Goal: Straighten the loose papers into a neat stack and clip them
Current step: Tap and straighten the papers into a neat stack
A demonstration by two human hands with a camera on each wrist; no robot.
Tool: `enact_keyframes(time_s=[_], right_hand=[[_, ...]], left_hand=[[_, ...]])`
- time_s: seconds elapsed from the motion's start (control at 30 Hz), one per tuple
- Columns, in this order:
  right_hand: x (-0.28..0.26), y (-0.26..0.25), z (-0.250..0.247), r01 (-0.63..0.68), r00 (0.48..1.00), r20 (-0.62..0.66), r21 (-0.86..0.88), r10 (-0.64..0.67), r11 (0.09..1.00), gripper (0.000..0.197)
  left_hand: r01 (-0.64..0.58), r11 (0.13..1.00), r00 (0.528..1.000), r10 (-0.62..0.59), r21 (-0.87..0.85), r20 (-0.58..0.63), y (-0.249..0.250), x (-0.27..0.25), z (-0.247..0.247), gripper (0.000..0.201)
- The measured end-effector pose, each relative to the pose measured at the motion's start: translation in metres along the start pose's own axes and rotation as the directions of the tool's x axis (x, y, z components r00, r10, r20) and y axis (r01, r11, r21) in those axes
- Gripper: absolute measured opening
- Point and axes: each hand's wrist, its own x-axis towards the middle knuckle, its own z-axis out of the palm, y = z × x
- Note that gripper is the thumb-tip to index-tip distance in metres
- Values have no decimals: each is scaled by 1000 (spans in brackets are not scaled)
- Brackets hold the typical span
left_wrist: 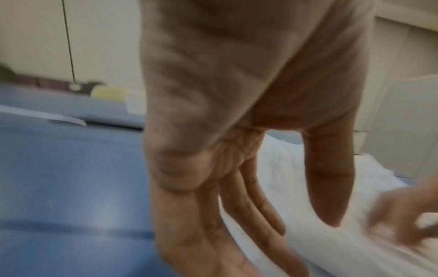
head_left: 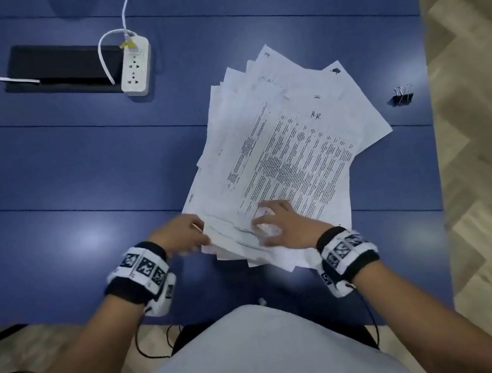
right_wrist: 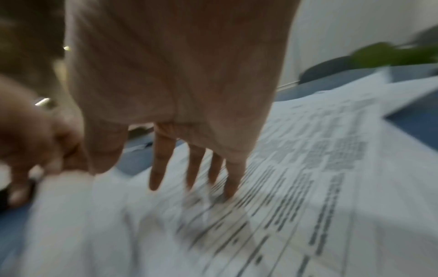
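Loose printed papers (head_left: 284, 155) lie fanned out on the blue table (head_left: 60, 169), right of centre. My left hand (head_left: 202, 236) touches the near-left edge of the pile; its fingers (left_wrist: 251, 204) are straight and point down beside the white sheets (left_wrist: 315, 239). My right hand (head_left: 265, 225) rests on top of the pile's near end, with its spread fingers (right_wrist: 194, 168) touching the printed top sheet (right_wrist: 296, 187). A black binder clip (head_left: 403, 95) sits alone to the right of the papers, near the table's right edge, away from both hands.
A white power strip (head_left: 135, 65) with a plugged cable lies at the back, beside a black cable hatch (head_left: 61, 68). The table ends on the right at wooden floor (head_left: 488, 150). A green plant (right_wrist: 388, 54) shows blurred beyond the papers.
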Motion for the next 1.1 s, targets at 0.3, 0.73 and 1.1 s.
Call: enact_keyframes(time_s=[0.3,0.73,1.1], right_hand=[[-21,110,-89,-135,256,-473,846,843,516,56],[49,169,-189,-72,408,-528,795,745,602,24],[33,124,-169,42,745,-268,933,610,358,86]], left_hand=[[-300,952,787,281,57,-549,66,77,-63,41],[44,979,851,66,197,-520,114,122,-23,114],[-187,924,853,-16,-334,-522,106,112,-4,92]])
